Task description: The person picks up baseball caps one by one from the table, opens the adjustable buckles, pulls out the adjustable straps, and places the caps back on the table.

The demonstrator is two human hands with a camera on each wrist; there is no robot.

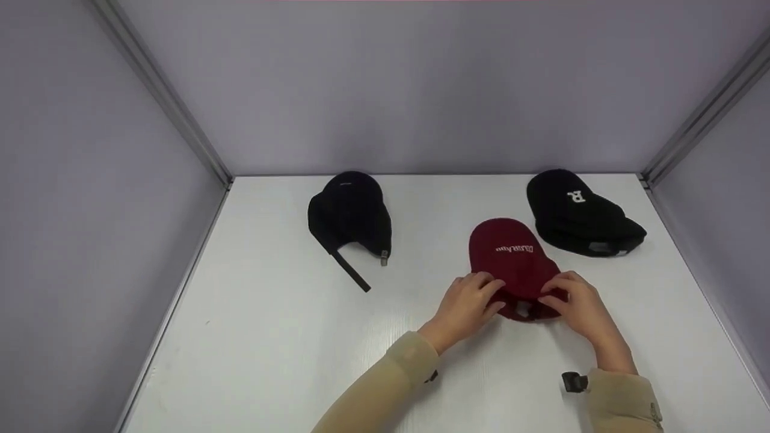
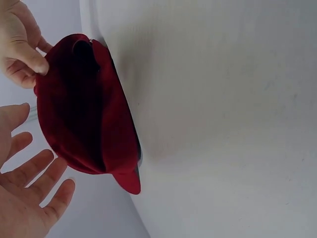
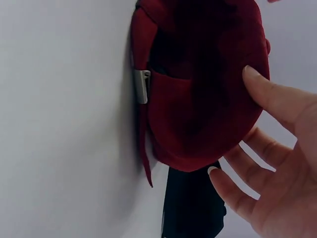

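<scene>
A red baseball cap (image 1: 505, 252) with white lettering lies on the white table, its brim pointing away and its back opening towards me. My right hand (image 1: 577, 304) pinches the cap's near right edge; in the right wrist view the thumb (image 3: 267, 89) presses inside the crown with fingers behind it. On the other side is my left hand (image 1: 466, 304), its fingers spread and fingertips right at the cap's edge, as the left wrist view shows (image 2: 29, 193). A metal strap buckle (image 3: 142, 87) shows at the cap's back.
A black cap (image 1: 571, 210) with a white letter R sits at the back right, close beyond the red one. Further left lies a dark cap (image 1: 355, 207) with its strap (image 1: 352, 272) hanging loose. Grey walls (image 1: 421, 90) enclose the table at back and sides.
</scene>
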